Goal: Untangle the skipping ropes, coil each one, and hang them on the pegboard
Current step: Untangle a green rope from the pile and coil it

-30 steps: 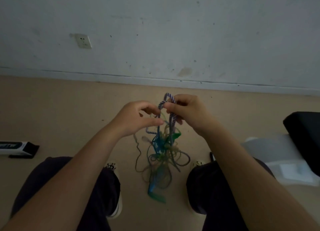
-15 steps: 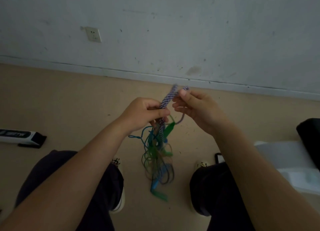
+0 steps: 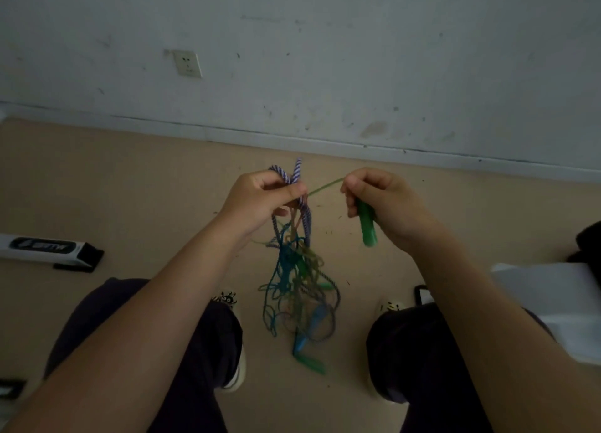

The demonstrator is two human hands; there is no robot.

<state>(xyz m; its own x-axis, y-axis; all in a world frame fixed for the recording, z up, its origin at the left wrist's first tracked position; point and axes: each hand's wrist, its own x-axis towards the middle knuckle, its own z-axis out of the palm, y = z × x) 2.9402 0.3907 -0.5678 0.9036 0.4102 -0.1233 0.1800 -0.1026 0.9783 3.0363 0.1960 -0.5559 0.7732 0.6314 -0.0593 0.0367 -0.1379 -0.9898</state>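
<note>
Holding the whole knot in the air above the tan floor [image 3: 130, 185], the person has the left hand [image 3: 260, 201] pinched round the loops of a thick purple-and-white striped rope [image 3: 297, 175], fingers curled tight on it. The right hand [image 3: 380, 201] has its fingers wrapped round a green plastic skipping-rope handle [image 3: 367, 227], and the thin green cord [image 3: 325, 184] from it runs taut across to the left hand. Below hangs the tangle of blue, green and striped ropes [image 3: 299, 279], between the knees and near the skirting edge of the floor, with blue and green handles dangling at the bottom.

From where I stand, the risk is that taut cord: pulling harder on the handle would likely cinch the knot tighter instead of freeing it. If the left pinch slips, the bundle drops and snarls again. The dangling handles could also swing through open loops and add fresh crossings. No pegboard is in sight.
</note>
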